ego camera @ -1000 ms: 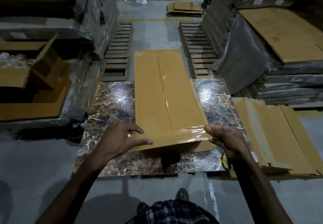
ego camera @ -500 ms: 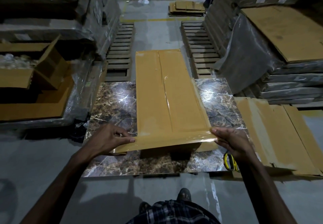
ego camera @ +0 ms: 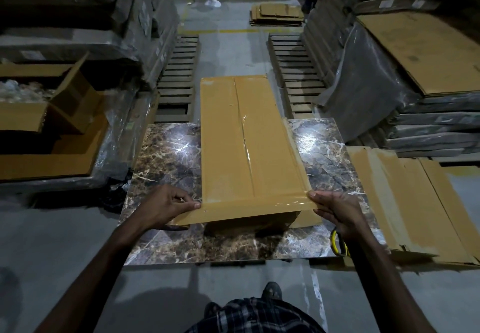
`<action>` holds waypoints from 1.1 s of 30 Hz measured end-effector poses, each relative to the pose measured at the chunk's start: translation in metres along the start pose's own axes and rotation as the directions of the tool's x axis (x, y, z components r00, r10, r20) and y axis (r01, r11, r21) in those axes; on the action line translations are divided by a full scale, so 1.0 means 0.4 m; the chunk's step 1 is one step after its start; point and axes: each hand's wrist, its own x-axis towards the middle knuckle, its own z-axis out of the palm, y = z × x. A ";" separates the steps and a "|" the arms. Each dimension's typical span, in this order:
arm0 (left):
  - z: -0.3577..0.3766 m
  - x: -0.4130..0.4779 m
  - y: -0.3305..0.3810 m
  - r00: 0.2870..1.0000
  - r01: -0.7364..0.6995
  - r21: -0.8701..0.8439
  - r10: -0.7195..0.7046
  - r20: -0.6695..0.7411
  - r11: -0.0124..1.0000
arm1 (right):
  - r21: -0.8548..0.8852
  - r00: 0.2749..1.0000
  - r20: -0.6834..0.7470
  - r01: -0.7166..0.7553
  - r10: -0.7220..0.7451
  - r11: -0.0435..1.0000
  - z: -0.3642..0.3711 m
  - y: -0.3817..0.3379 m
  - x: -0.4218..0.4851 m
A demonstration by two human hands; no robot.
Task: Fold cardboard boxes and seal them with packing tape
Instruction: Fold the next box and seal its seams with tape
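L grip (ego camera: 166, 206) & R grip (ego camera: 335, 210) each pinch a tape strip (ego camera: 254, 204) end, overhanging box (ego camera: 244, 138) near edge (desk (ego camera: 161, 166) shows both sides).

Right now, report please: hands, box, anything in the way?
Left hand, right hand: each pinches one tape end. Tape stretched across box near end, ends not pressed down. Scissors below right hand.
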 end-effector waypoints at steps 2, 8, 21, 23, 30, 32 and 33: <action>0.005 0.004 -0.008 1.000 0.012 -0.011 -0.012 0.018 1.000 | 0.004 1.000 -0.015 0.006 -0.006 1.000 0.000 0.004 0.001; 0.018 0.007 -0.017 0.999 0.020 -0.054 -0.018 0.031 0.998 | 0.007 1.000 -0.031 -0.006 0.006 1.000 0.004 0.007 0.001; 0.024 0.005 -0.018 1.000 0.006 -0.140 -0.002 0.031 0.990 | 0.076 0.994 -0.016 -0.108 0.109 0.991 0.013 0.018 0.001; 0.029 0.007 -0.022 0.999 -0.006 -0.159 0.012 0.035 0.987 | 0.095 0.992 -0.014 -0.124 0.126 0.988 0.012 0.020 0.000; 0.037 0.007 -0.028 0.999 -0.041 -0.180 0.044 0.008 0.983 | 0.079 0.991 -0.025 -0.130 0.132 0.988 0.007 0.028 0.002; 0.043 0.007 -0.035 0.999 -0.054 -0.169 0.052 -0.015 0.984 | 0.074 0.990 -0.022 -0.136 0.138 0.988 0.008 0.030 0.006; 0.046 0.007 -0.041 0.998 -0.058 -0.162 0.055 -0.021 0.985 | 0.078 0.989 -0.018 -0.147 0.149 0.986 0.008 0.033 0.008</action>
